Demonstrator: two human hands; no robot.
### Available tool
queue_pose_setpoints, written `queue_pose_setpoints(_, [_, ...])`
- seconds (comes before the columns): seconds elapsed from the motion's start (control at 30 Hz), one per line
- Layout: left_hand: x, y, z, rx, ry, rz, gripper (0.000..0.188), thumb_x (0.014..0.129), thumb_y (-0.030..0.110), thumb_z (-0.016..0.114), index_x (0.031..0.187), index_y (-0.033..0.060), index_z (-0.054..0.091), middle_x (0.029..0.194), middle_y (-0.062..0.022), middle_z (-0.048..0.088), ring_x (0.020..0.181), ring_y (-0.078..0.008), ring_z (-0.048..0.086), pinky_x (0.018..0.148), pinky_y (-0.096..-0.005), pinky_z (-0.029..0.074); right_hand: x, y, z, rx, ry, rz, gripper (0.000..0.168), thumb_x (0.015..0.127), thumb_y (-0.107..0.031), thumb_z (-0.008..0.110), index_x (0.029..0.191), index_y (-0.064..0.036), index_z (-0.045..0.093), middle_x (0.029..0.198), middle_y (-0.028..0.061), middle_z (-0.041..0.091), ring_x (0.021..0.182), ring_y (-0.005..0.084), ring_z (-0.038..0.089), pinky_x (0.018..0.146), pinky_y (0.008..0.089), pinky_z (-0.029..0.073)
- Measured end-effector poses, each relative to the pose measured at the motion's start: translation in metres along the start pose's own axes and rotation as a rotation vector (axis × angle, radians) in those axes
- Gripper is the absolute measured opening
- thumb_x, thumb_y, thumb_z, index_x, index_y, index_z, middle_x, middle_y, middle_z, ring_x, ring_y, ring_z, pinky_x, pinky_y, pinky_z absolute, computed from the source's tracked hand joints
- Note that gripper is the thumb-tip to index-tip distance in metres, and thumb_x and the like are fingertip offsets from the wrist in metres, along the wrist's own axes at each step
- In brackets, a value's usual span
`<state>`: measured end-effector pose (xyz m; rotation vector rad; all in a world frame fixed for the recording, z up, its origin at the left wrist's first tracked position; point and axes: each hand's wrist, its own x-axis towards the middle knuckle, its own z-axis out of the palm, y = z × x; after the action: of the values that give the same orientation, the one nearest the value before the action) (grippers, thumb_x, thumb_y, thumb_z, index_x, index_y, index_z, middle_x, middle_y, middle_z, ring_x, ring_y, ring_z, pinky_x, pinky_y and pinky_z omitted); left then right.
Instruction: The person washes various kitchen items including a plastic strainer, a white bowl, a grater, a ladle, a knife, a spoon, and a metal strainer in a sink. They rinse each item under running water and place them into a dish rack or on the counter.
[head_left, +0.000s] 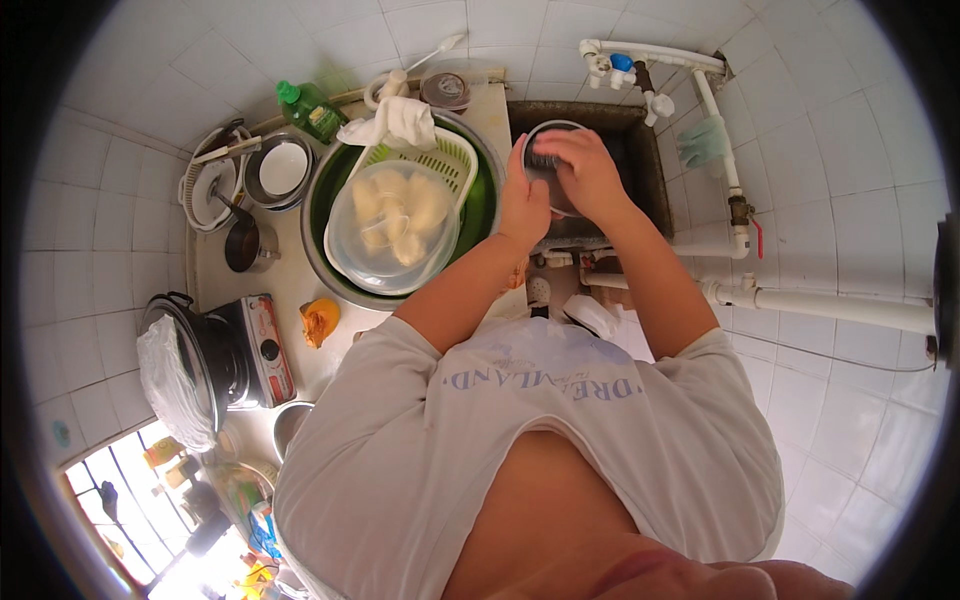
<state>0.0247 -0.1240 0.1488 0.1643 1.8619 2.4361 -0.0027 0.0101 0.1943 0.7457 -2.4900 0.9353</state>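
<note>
Over a dark stone sink (651, 180), my left hand (527, 202) grips the side of a round metal bowl (551, 187), with the thumb on its near inner side. My right hand (581, 169) reaches over the bowl's opening, its fingers slightly blurred and bent inside near a dark patch. Whether the fingers hold anything cannot be told. Just left of the sink, a large metal basin with a green inside (322, 217) holds a white plastic basket (469, 161). On the basket rests a translucent lid or bowl (345, 251) with pale, peeled-looking pieces, and a white cloth (405, 124) hangs over the basket's rim.
Left on the counter are a green soap bottle (311, 112), stacked bowls (281, 169), a small brown pot (241, 247), a pumpkin piece (321, 319) and a portable stove (268, 351) bearing a black pot (214, 352). White pipes (817, 302) and a valve tap (660, 107) line the right wall.
</note>
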Motion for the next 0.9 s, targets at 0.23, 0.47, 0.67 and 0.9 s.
queue_pose_setpoints(0.23, [0.021,-0.012,0.046,0.328,-0.031,0.2,0.063,0.082,-0.003,0.036,0.143,0.0013,0.022,0.112,-0.0211,0.056,0.08,-0.0245,0.061,0.067,-0.031,0.05,-0.012,0.058,-0.047,-0.256,-0.069,-0.111,0.033,0.069,0.003,0.059,0.099,-0.009,0.066,0.11,0.0011,0.06,0.098,0.0263,0.052,0.087,0.035,0.046])
queue_pose_setpoints(0.47, [0.036,-0.015,0.098,0.256,0.229,0.147,0.064,0.078,-0.004,0.036,0.142,-0.0004,0.029,0.131,-0.0215,0.046,0.114,-0.0262,0.049,0.099,-0.0306,0.036,-0.022,0.078,-0.054,-0.498,-0.145,0.513,0.019,0.078,-0.007,0.059,0.096,-0.004,0.064,0.095,0.0127,0.052,0.094,0.0305,0.055,0.076,0.0379,0.049])
queue_pose_setpoints(0.67, [0.058,-0.046,0.098,0.46,0.104,0.354,0.06,0.084,0.001,0.037,0.143,0.0048,0.027,0.106,-0.0232,0.061,0.084,-0.0279,0.062,0.075,-0.0342,0.05,-0.011,0.106,-0.048,-0.11,0.167,0.248,0.029,0.074,0.0,0.06,0.101,-0.006,0.064,0.1,0.0119,0.056,0.095,0.032,0.055,0.08,0.0415,0.047])
queue_pose_setpoints(0.9, [0.073,-0.071,0.076,0.267,0.124,0.432,0.061,0.08,0.0,0.034,0.142,0.0021,0.031,0.112,-0.0147,0.06,0.092,-0.0225,0.058,0.083,-0.0313,0.046,-0.031,0.101,-0.058,0.136,-0.166,-0.014,0.032,0.067,0.009,0.055,0.091,-0.01,0.066,0.1,0.0037,0.058,0.089,0.0306,0.049,0.08,0.0384,0.044])
